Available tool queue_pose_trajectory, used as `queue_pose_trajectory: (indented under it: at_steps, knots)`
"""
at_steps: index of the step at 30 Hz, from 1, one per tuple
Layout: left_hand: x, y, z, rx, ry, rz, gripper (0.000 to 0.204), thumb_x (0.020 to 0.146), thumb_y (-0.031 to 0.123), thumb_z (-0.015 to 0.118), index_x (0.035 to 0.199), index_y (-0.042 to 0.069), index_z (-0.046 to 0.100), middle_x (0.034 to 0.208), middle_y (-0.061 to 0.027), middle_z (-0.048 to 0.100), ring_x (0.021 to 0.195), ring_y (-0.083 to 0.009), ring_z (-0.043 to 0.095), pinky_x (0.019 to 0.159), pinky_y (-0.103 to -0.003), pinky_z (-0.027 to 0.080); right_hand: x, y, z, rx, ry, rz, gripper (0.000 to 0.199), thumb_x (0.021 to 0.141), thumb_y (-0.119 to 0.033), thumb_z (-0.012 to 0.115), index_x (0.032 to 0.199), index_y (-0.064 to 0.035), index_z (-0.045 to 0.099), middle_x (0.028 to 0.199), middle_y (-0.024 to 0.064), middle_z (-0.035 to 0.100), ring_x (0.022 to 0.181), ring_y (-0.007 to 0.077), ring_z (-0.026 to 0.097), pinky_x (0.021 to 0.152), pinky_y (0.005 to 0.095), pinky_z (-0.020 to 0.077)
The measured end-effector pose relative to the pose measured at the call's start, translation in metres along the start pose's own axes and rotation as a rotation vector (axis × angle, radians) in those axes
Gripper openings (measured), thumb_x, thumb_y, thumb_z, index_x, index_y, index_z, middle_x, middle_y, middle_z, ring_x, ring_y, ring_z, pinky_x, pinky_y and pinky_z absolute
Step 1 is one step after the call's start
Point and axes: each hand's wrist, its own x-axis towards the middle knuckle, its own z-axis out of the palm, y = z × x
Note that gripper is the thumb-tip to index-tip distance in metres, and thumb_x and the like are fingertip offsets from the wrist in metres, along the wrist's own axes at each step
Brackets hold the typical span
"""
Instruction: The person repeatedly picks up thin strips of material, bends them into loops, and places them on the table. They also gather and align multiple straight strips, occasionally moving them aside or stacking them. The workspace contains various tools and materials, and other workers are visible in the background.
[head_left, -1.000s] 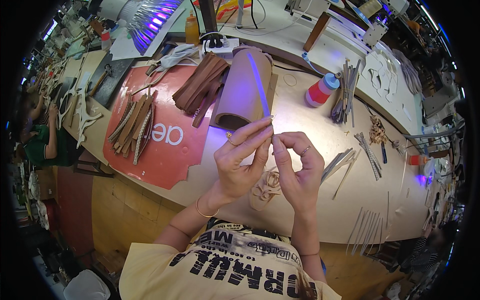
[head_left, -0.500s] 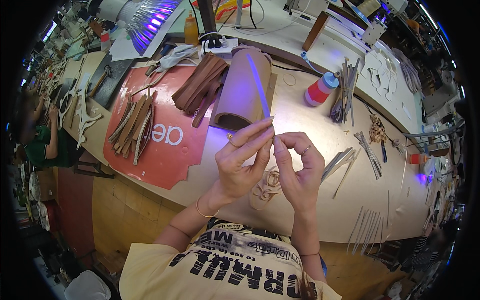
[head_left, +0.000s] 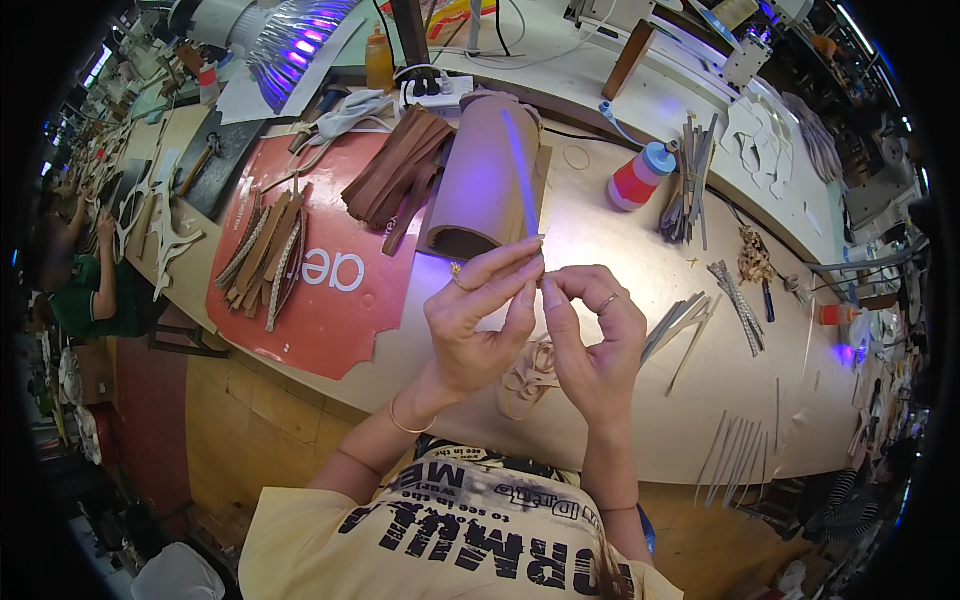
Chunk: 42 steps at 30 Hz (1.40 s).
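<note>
My left hand [head_left: 482,325] and my right hand [head_left: 596,335] meet above the table, fingertips pinched close together. A thin, narrow strip [head_left: 521,178] rises from the left fingertips; blue-violet light falls along it. Its lower end is hidden between the fingers, and both hands appear to pinch it there. Behind the strip lies a thick brown tube [head_left: 474,185], open end toward me. Below the hands, partly covered, is a small heap of curled tan strips [head_left: 527,378].
On a red sheet [head_left: 330,330] lie brown strips [head_left: 402,170] and a braided bundle [head_left: 268,250]. To the right stand a red-and-white bottle [head_left: 642,177] and grey strip bundles [head_left: 688,190]. Loose grey strips [head_left: 735,455] lie near the front edge. A co-worker [head_left: 95,280] is at far left.
Both hands have shifted very slightly left, still pinched together. The upper end of the strip has tilted a little to the right.
</note>
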Motion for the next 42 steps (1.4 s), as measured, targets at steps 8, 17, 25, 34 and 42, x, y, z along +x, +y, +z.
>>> queue_pose_trajectory:
  at_steps: [8,17,25,34,42]
  knots:
    - [-0.0016,-0.0008,0.0019,0.045,0.007,0.067,0.029,0.082,-0.008,0.064,0.110,-0.003,0.070,0.119,-0.0184,0.066,0.099,-0.0253,0.070,0.086,-0.031,0.058,0.0000,0.0010,-0.0005,0.000,0.004,-0.006,0.009,0.086,-0.010,0.068,0.092,-0.0040,0.071,0.088,0.0055,0.068,0.075,0.0181,0.061,0.083,0.0331,0.0368]
    - [-0.0023,0.0008,0.0022,0.038,-0.049,0.025,0.027,0.082,-0.004,0.067,0.109,-0.003,0.071,0.115,-0.0179,0.068,0.100,-0.0268,0.070,0.087,-0.033,0.057,0.0007,0.0023,-0.0035,-0.155,0.009,-0.059,0.008,0.084,-0.013,0.069,0.085,-0.0051,0.067,0.083,0.0044,0.066,0.075,0.0182,0.061,0.085,0.0346,0.0370]
    - [0.0028,0.0033,-0.0038,-0.116,-0.108,-0.171,0.022,0.085,-0.004,0.064,0.106,-0.003,0.072,0.109,-0.0173,0.070,0.096,-0.0233,0.069,0.086,-0.030,0.054,-0.0017,0.0028,0.0013,-0.199,0.056,-0.101,0.007,0.084,-0.012,0.068,0.088,-0.0054,0.068,0.085,0.0050,0.066,0.075,0.0190,0.061,0.083,0.0343,0.0388]
    - [0.0035,-0.0013,-0.0006,0.060,-0.070,0.068,0.027,0.080,-0.007,0.067,0.106,-0.003,0.071,0.111,-0.0165,0.069,0.093,-0.0244,0.071,0.080,-0.030,0.059,-0.0024,0.0055,-0.0029,0.108,0.011,0.054,0.010,0.086,-0.008,0.068,0.092,-0.0007,0.070,0.088,0.0079,0.069,0.076,0.0182,0.062,0.082,0.0322,0.0406]
    - [0.0011,-0.0065,0.0033,0.110,-0.050,0.186,0.030,0.078,-0.009,0.068,0.108,-0.004,0.070,0.113,-0.0176,0.068,0.093,-0.0261,0.071,0.081,-0.031,0.059,-0.0015,0.0058,-0.0040,0.078,0.013,0.057,0.008,0.085,-0.008,0.068,0.089,-0.0012,0.070,0.086,0.0069,0.069,0.075,0.0179,0.062,0.082,0.0318,0.0398]
